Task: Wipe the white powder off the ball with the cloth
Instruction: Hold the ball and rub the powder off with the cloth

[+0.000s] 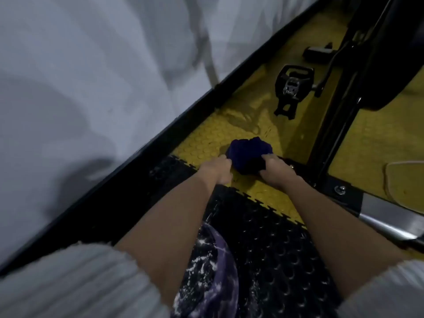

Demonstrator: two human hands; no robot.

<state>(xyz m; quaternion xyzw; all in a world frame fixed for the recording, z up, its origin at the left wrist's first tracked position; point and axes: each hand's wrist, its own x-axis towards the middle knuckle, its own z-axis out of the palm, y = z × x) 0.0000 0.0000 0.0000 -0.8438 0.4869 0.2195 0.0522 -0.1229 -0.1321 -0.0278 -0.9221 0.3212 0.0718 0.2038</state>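
Note:
A dark blue cloth (pixel 249 154) lies bunched on the yellow studded floor mat (pixel 206 138). My left hand (pixel 216 169) grips its left edge and my right hand (pixel 274 169) grips its right side. Close to me, between my forearms, a purple marbled ball (pixel 211 267) dusted with white powder rests on the black studded mat (pixel 275 244). My left forearm hides part of the ball.
A white wall with a black baseboard (pixel 142 154) runs along the left. An exercise machine with black pedals (pixel 293 88) and a dark frame (pixel 339 106) stands ahead on the right. A metal bar (pixel 390 221) lies at the right. White powder speckles the black mat.

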